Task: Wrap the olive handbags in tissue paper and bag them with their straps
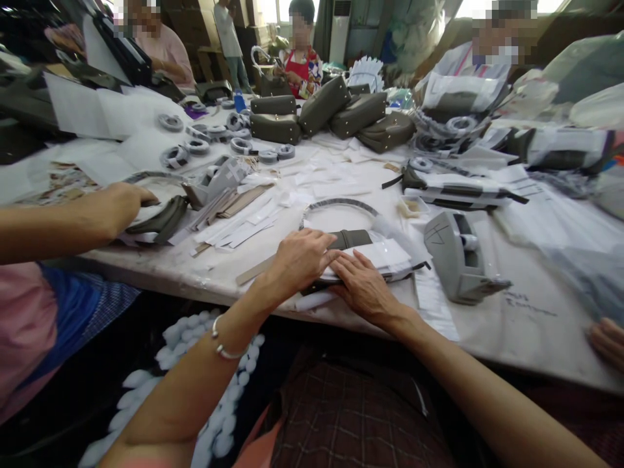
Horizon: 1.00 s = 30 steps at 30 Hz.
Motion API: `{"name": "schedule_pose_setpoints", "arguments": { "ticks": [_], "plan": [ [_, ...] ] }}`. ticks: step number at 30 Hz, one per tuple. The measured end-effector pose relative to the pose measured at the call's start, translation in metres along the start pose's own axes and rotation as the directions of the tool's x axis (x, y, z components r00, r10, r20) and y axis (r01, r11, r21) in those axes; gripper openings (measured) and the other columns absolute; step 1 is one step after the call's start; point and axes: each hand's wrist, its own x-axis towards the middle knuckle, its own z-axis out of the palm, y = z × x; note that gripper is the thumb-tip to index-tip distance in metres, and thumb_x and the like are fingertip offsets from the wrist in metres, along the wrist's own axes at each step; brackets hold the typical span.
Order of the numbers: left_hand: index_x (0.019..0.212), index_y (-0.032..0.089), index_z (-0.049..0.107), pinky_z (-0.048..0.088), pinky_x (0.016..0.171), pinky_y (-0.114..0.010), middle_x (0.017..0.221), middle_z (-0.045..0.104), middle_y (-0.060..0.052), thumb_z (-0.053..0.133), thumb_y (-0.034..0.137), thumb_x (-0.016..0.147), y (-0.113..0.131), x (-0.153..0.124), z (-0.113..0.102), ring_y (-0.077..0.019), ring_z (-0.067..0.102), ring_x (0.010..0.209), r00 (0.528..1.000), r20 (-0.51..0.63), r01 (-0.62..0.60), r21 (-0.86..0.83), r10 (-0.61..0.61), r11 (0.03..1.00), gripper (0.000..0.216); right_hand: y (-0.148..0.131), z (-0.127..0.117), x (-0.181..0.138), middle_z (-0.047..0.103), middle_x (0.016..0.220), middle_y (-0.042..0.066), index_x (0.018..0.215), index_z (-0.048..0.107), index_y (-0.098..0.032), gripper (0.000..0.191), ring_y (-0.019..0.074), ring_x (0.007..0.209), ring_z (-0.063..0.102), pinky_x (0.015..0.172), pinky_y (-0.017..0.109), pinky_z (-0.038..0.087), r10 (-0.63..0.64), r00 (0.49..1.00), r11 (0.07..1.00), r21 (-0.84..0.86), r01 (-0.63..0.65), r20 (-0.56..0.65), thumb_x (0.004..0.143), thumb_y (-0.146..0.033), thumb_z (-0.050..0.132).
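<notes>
The table [511, 331] spreads under the bag [351, 239], its near edge just on the wearer's side of it. A pile of bags [336, 114] stands well beyond the bag. The bag lies under the hands, its long axis crosswise, roughly along that edge. The left hand [297, 259] is at its left end, the right hand [364, 286] on its near side; both touch it, neither nearer. Fingers are bent and close together; whether they grip or press, I cannot tell. A tape dispenser [451, 257] crowds the bag's right, strips [253, 227] lie left, paper [389, 255] covers its right part, and its handle [341, 203] loops beyond.
</notes>
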Motion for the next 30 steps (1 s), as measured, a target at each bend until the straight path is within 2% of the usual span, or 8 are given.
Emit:
{"name": "schedule_pose_setpoints", "arguments": {
  "ticks": [3,6,13,15,19,23,26,30],
  "plan": [
    [0.110,0.014,0.067,0.044,0.095,-0.038,0.106,0.072,-0.014,0.051,0.045,0.099,-0.017,0.037,0.017,-0.0271,0.065,0.105,0.987,0.150,0.051,0.096,-0.065,0.994,0.037,-0.001,-0.001,0.001,0.052,0.145,0.018,0.140,0.050,-0.012,0.051,0.0290,0.136,0.047,0.115,0.053,0.031,0.010,1.000,1.000,0.004,-0.010,0.001,0.092,-0.026,0.061],
    [0.103,0.016,0.069,0.045,0.091,-0.034,0.096,0.074,-0.010,0.047,0.043,0.100,-0.035,0.054,0.041,-0.0235,0.069,0.094,0.972,0.229,0.037,0.079,-0.055,0.996,0.035,-0.003,0.000,0.001,0.052,0.145,0.017,0.140,0.050,-0.013,0.051,0.0283,0.137,0.046,0.116,0.051,0.030,0.012,1.000,1.000,0.019,-0.012,0.001,0.093,-0.031,0.061],
    [0.104,0.015,0.069,0.044,0.088,-0.034,0.096,0.074,-0.011,0.040,0.053,0.100,-0.049,0.054,0.064,-0.0244,0.068,0.094,0.974,0.193,0.107,0.063,-0.117,0.992,0.048,0.001,-0.002,-0.001,0.050,0.145,0.023,0.141,0.047,-0.009,0.084,0.0334,0.138,0.044,0.118,0.054,0.026,-0.028,1.000,0.998,0.058,0.028,0.008,0.078,-0.058,0.073],
    [0.100,0.015,0.070,0.043,0.090,-0.035,0.097,0.074,-0.011,0.040,0.053,0.100,-0.049,0.054,0.067,-0.0241,0.068,0.095,0.975,0.169,0.137,0.067,-0.147,0.988,0.048,0.003,-0.003,-0.001,0.049,0.146,0.022,0.143,0.044,-0.010,0.090,0.0343,0.139,0.042,0.117,0.055,0.026,-0.063,0.998,0.996,0.066,0.061,0.021,0.073,-0.056,0.078],
    [0.095,0.012,0.071,0.042,0.095,-0.041,0.095,0.074,-0.015,0.038,0.047,0.102,-0.049,0.053,0.063,-0.0260,0.068,0.096,0.973,0.103,0.198,0.078,-0.205,0.977,0.049,0.002,-0.003,-0.001,0.049,0.147,0.020,0.141,0.046,-0.011,0.073,0.0321,0.138,0.044,0.117,0.053,0.028,-0.051,0.998,0.998,0.034,0.050,0.034,0.080,-0.037,0.076],
    [0.108,0.020,0.070,0.034,0.109,-0.045,0.119,0.070,-0.009,0.041,0.036,0.103,-0.044,0.035,0.041,-0.0227,0.062,0.116,0.987,0.042,0.156,0.032,-0.157,0.987,0.034,0.000,0.000,0.001,0.052,0.146,0.017,0.140,0.048,-0.012,0.060,0.0292,0.135,0.048,0.116,0.049,0.029,0.000,1.000,0.999,0.034,0.000,0.007,0.084,-0.025,0.069],
    [0.120,0.024,0.064,0.027,0.117,-0.045,0.130,0.065,-0.005,0.045,0.033,0.102,-0.033,0.001,0.025,-0.0190,0.054,0.127,0.999,-0.035,-0.025,-0.115,0.021,0.993,0.028,-0.001,0.005,0.001,0.054,0.144,0.015,0.138,0.051,-0.016,0.054,0.0277,0.133,0.050,0.115,0.049,0.030,0.026,0.999,0.999,0.042,-0.025,-0.027,0.086,-0.021,0.064],
    [0.133,0.021,0.056,0.045,0.107,-0.036,0.131,0.064,-0.008,0.062,0.024,0.092,-0.018,-0.050,0.027,-0.0200,0.058,0.123,0.969,-0.072,-0.244,-0.163,0.235,0.956,0.042,0.001,0.007,0.001,0.054,0.144,0.015,0.137,0.053,-0.016,0.054,0.0279,0.133,0.050,0.115,0.049,0.030,0.018,0.999,0.999,0.040,-0.017,-0.038,0.084,-0.016,0.062]
  ]
}}
